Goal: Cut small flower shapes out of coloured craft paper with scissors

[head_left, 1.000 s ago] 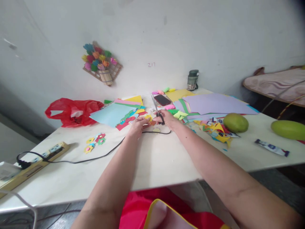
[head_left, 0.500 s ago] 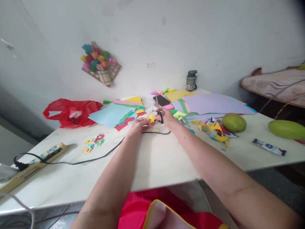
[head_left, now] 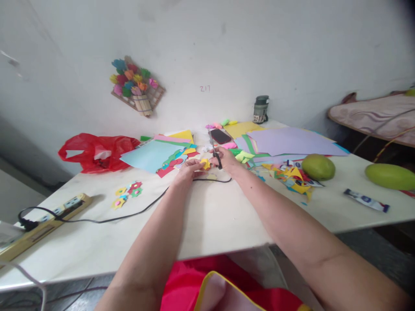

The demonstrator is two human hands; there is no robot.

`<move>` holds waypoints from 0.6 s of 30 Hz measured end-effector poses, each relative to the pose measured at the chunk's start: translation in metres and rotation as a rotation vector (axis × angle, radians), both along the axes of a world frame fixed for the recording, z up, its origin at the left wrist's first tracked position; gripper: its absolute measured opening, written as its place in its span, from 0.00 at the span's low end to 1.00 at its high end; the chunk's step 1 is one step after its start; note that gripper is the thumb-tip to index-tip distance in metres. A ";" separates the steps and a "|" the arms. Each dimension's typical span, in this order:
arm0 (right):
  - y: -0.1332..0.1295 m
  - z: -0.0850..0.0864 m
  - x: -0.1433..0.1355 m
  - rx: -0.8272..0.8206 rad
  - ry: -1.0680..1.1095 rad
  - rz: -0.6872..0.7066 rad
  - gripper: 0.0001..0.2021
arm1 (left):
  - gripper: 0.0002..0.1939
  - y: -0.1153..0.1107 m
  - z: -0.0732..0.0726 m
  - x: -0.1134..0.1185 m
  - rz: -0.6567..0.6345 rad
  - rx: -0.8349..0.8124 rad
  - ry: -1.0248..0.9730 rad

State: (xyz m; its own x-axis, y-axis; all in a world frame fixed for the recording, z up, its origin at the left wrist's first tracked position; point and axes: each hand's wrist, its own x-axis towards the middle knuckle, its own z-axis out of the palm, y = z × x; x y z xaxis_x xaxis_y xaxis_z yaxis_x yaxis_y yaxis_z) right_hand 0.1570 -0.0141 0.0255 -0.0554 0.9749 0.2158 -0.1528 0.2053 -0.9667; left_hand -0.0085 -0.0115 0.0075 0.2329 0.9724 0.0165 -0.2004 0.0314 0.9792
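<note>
Between my two hands is a small yellow paper cutout [head_left: 205, 163], pinched in the fingers of my left hand [head_left: 190, 169]. My right hand [head_left: 228, 159] is closed around the black handles of a pair of scissors [head_left: 212, 141], whose blades point up and away toward the back of the table. Its fingertips come right up to the yellow cutout; whether they touch it I cannot tell. A pale yellow scrap [head_left: 211, 177] lies on the table just below. Left of my hands are several finished-looking paper flowers [head_left: 136, 192] with coloured centres.
Coloured sheets [head_left: 152, 155] and a red plastic bag [head_left: 97, 151] lie left; a phone [head_left: 221, 136] and lilac paper [head_left: 292, 140] lie behind and right. Paper scraps [head_left: 293, 177], green fruit [head_left: 318, 167] and a glue tube [head_left: 366, 200] are right. A black cord [head_left: 142, 211] runs from a power strip [head_left: 48, 224].
The scissors have tilted slightly, their tips shifting left. The yellow cutout has turned a little in my fingers. Both arms stay almost where they were.
</note>
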 end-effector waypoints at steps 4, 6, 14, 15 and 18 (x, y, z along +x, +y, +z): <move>0.001 -0.001 0.000 -0.005 -0.033 0.017 0.15 | 0.19 0.001 -0.001 -0.001 0.009 0.032 0.007; 0.001 -0.002 0.001 -0.018 -0.055 0.035 0.15 | 0.19 0.001 0.000 -0.001 0.020 0.047 -0.002; 0.001 0.000 0.019 -0.055 -0.256 0.198 0.17 | 0.18 0.000 0.002 -0.004 0.039 0.052 -0.052; 0.001 0.001 0.021 -0.053 -0.281 0.227 0.17 | 0.17 0.001 0.001 -0.004 0.026 0.045 -0.050; 0.000 0.002 0.024 -0.065 -0.340 0.289 0.16 | 0.16 0.001 0.001 -0.006 -0.001 0.028 -0.052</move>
State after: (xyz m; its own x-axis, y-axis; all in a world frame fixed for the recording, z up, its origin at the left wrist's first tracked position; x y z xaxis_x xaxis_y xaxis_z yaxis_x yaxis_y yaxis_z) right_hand 0.1811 -0.0145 0.0276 -0.3844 0.9199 0.0771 0.1340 0.1383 -0.9813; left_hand -0.0141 -0.0110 0.0090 0.2319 0.9711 0.0562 -0.2512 0.0040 0.9679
